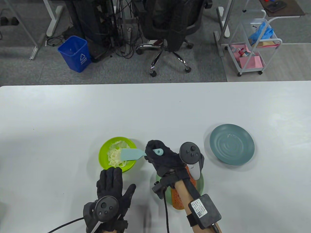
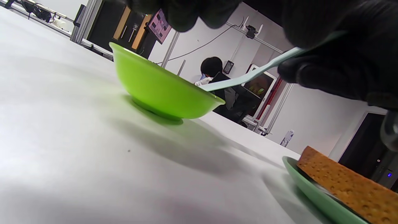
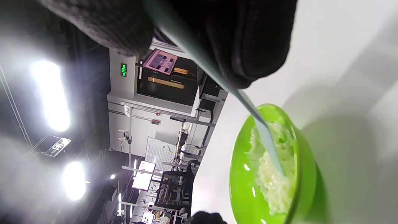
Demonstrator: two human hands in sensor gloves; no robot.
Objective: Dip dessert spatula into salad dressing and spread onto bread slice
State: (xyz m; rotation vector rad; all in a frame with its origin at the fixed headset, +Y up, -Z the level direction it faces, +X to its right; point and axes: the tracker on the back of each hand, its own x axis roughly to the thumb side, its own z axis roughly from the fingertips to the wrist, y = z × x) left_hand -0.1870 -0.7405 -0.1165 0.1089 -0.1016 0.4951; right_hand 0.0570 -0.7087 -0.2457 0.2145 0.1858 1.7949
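Observation:
A lime green bowl [image 1: 103,155] holds pale yellow salad dressing [image 1: 114,158]. My right hand [image 1: 160,157] grips the handle of a light blue dessert spatula [image 1: 130,154], whose blade lies over the dressing inside the bowl. In the right wrist view the blade [image 3: 269,146] reaches down into the dressing [image 3: 273,183]. My left hand [image 1: 111,189] lies flat and spread on the table just below the bowl, holding nothing. A brown bread slice [image 1: 177,197] lies on a light green plate [image 1: 201,182], mostly hidden under my right forearm; it also shows in the left wrist view [image 2: 348,183].
A teal plate [image 1: 232,148] with a small smear sits at the right of the table. Behind the table's far edge stand a blue bin [image 1: 74,53], an office chair [image 1: 170,29] and a white cart [image 1: 252,46].

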